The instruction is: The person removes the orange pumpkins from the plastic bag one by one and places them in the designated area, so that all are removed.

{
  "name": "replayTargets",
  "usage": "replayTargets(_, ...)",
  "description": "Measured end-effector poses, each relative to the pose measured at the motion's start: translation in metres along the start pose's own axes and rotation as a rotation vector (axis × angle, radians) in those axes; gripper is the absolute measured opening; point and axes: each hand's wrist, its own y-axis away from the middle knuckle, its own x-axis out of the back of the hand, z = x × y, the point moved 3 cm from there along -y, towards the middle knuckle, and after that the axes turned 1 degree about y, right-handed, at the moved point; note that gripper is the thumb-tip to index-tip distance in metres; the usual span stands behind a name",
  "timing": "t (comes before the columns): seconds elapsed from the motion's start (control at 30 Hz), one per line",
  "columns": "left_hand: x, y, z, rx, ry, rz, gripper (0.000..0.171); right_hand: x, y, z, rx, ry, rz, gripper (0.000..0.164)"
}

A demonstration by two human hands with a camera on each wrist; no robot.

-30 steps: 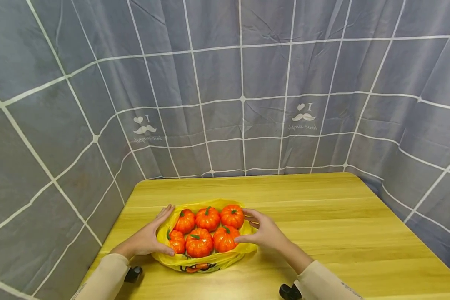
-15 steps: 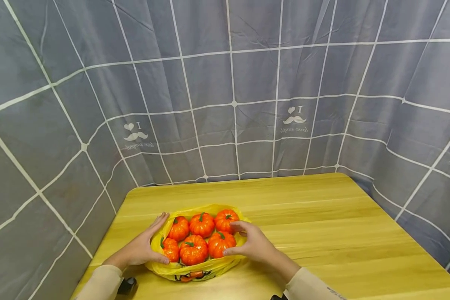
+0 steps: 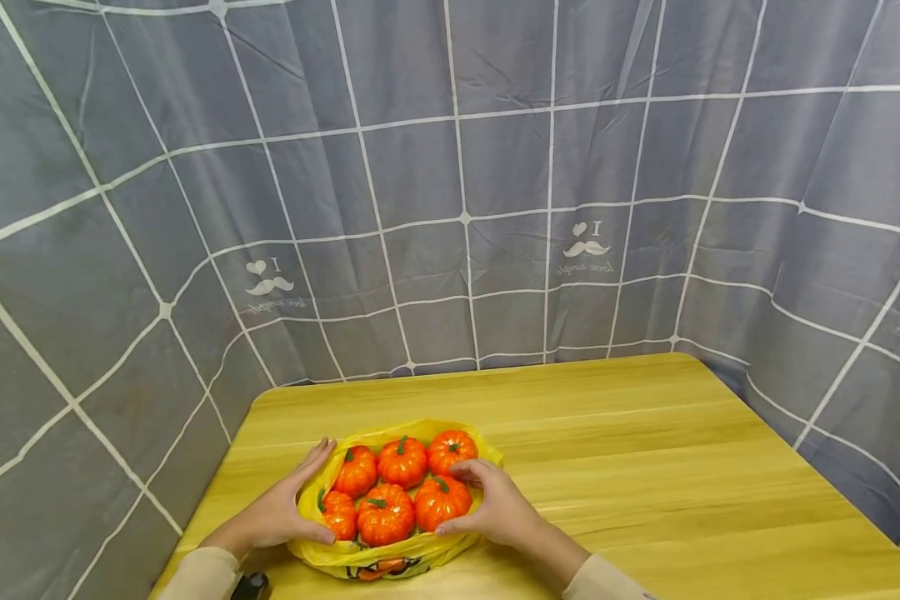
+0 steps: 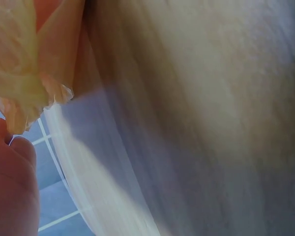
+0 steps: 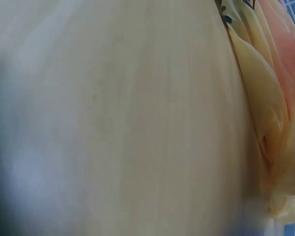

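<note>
A yellow plastic bag (image 3: 401, 562), its mouth folded open, lies on the wooden table with several glossy orange pumpkins (image 3: 386, 517) inside, each with a green stem. At its left side my left hand (image 3: 277, 517) rests, fingers extended along the outside and thumb over the front rim. From the right, my right hand (image 3: 498, 508) reaches over the rim, its fingers and thumb curved around the front right pumpkin (image 3: 442, 502). In the left wrist view, part of the left hand (image 4: 12, 182) shows by the crumpled bag edge (image 4: 19, 88). The bag's side (image 5: 260, 88) fills the right wrist view's right edge.
The yellow wooden table (image 3: 645, 458) extends to the right and behind the bag. A grey curtain (image 3: 510, 275) with white grid lines surrounds its back and sides. A black wrist mount (image 3: 251, 586) sits below the left sleeve.
The right hand has moved inward from the bag's right edge to the front right pumpkin. The head view has shifted slightly. The left hand stays beside the bag.
</note>
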Motion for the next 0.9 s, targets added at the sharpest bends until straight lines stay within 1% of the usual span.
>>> replayTargets(0.17,0.0,0.003,0.0,0.007,0.002,0.005,0.123,-0.008,0.001,-0.002,0.03,-0.009,0.027,0.079)
replayTargets(0.4,0.0,-0.001,0.0,-0.019,-0.024,0.013,0.124,-0.01,-0.001,0.0,-0.013,0.01,0.084,0.074)
replayTargets(0.57,0.0,-0.001,0.001,-0.037,-0.033,0.019,0.124,-0.011,0.0,0.003,-0.023,0.014,0.082,0.076)
replayTargets(0.7,0.0,-0.001,0.001,-0.044,-0.023,0.014,0.124,-0.012,0.001,0.004,-0.015,0.039,0.08,0.081)
replayTargets(0.9,-0.001,-0.001,0.002,-0.04,-0.033,0.013,0.123,-0.013,0.002,0.004,-0.021,0.104,0.082,0.084)
